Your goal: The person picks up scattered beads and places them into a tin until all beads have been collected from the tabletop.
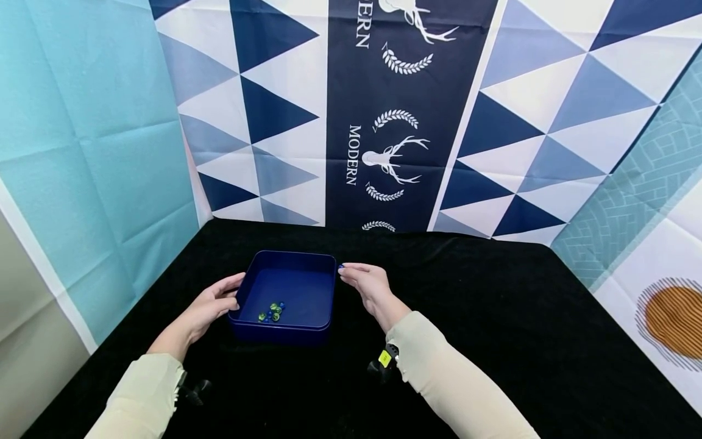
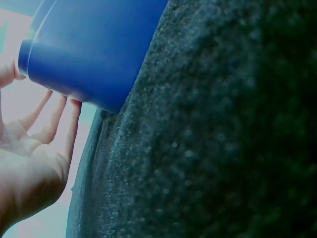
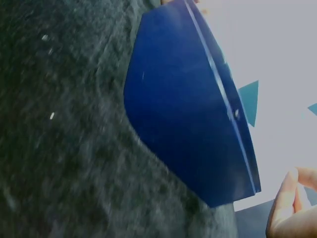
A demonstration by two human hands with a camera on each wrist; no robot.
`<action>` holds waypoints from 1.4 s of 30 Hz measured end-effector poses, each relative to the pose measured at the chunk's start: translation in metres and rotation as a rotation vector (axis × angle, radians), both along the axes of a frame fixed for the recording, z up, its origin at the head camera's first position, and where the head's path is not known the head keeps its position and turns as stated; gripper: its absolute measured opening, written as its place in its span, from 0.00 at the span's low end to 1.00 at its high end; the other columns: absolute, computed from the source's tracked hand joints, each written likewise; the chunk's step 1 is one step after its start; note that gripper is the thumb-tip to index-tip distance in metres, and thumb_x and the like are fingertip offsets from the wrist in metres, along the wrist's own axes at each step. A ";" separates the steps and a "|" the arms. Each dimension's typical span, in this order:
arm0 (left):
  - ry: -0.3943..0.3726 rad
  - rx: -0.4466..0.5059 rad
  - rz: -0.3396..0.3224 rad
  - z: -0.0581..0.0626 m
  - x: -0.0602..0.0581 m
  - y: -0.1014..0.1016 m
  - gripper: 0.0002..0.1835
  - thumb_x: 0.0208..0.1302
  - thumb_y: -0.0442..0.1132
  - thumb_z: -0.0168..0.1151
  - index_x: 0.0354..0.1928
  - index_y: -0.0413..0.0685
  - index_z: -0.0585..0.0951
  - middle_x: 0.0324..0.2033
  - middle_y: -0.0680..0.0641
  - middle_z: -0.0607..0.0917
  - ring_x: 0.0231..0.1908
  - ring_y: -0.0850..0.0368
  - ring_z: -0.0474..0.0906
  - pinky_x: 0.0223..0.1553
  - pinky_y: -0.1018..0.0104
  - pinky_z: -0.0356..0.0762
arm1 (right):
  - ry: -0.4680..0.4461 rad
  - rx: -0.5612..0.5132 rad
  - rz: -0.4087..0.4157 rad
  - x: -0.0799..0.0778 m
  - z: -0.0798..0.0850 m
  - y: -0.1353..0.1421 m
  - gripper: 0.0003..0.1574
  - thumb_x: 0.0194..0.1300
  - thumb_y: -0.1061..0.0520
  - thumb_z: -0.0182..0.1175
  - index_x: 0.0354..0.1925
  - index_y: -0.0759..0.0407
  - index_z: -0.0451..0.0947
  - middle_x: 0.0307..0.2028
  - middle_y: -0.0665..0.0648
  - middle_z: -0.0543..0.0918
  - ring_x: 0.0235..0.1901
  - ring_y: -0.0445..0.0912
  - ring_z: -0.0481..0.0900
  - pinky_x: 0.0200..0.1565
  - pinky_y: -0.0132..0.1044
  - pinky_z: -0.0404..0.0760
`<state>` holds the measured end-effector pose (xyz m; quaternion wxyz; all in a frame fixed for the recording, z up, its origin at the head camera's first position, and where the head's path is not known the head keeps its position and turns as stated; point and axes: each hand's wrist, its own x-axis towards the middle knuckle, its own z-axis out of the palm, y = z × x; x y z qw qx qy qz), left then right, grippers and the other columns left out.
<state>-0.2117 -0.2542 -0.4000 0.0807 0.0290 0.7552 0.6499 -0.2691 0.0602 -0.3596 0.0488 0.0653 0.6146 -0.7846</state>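
Note:
A dark blue square box [image 1: 285, 324] stands on the black cloth, with several green and blue marbles [image 1: 274, 311] gathered near its front left inside. My left hand [image 1: 211, 305] holds the box's left side. In the left wrist view, that hand's thumb is at the rim and its fingertips [image 2: 75, 102] rest against the outer wall. My right hand [image 1: 373, 289] pinches a small blue marble [image 1: 341, 266] between thumb and fingertips, just outside the box's right rim. The right wrist view has this hand [image 3: 297, 208] beside a box corner; the marble is hidden there.
Black cloth [image 1: 466, 317] covers the table around the box. Patterned fabric [image 1: 285, 122] with triangles and deer heads hangs behind the table, and a light blue curtain [image 1: 120, 152] hangs at the left. Each wrist carries a small camera.

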 end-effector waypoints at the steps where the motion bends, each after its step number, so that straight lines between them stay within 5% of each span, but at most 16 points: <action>1: -0.002 0.001 0.000 0.000 0.000 0.000 0.39 0.54 0.26 0.51 0.71 0.39 0.53 0.66 0.33 0.56 0.61 0.41 0.57 0.51 0.60 0.64 | 0.000 0.001 0.009 0.000 0.001 -0.002 0.16 0.52 0.73 0.62 0.42 0.77 0.78 0.34 0.59 0.83 0.30 0.42 0.81 0.41 0.35 0.78; 20: -0.010 0.004 0.008 0.000 0.002 0.000 0.40 0.54 0.27 0.51 0.71 0.39 0.53 0.67 0.34 0.55 0.62 0.41 0.56 0.54 0.54 0.61 | -0.036 0.066 0.128 0.006 0.008 -0.040 0.15 0.52 0.71 0.64 0.41 0.72 0.80 0.35 0.60 0.84 0.30 0.43 0.82 0.43 0.36 0.77; 31: -0.004 0.001 0.013 -0.003 0.000 0.004 0.39 0.53 0.26 0.51 0.71 0.40 0.54 0.67 0.34 0.56 0.60 0.42 0.57 0.51 0.61 0.64 | -0.055 0.042 0.154 0.010 0.010 -0.051 0.14 0.53 0.69 0.64 0.41 0.71 0.79 0.38 0.61 0.83 0.31 0.44 0.82 0.45 0.38 0.77; 42: -0.020 -0.004 0.006 -0.002 -0.003 0.006 0.39 0.55 0.26 0.51 0.71 0.41 0.53 0.67 0.34 0.54 0.65 0.38 0.49 0.58 0.47 0.56 | -0.059 0.021 0.200 0.014 0.009 -0.056 0.21 0.54 0.69 0.64 0.48 0.75 0.76 0.40 0.61 0.82 0.38 0.49 0.82 0.47 0.40 0.75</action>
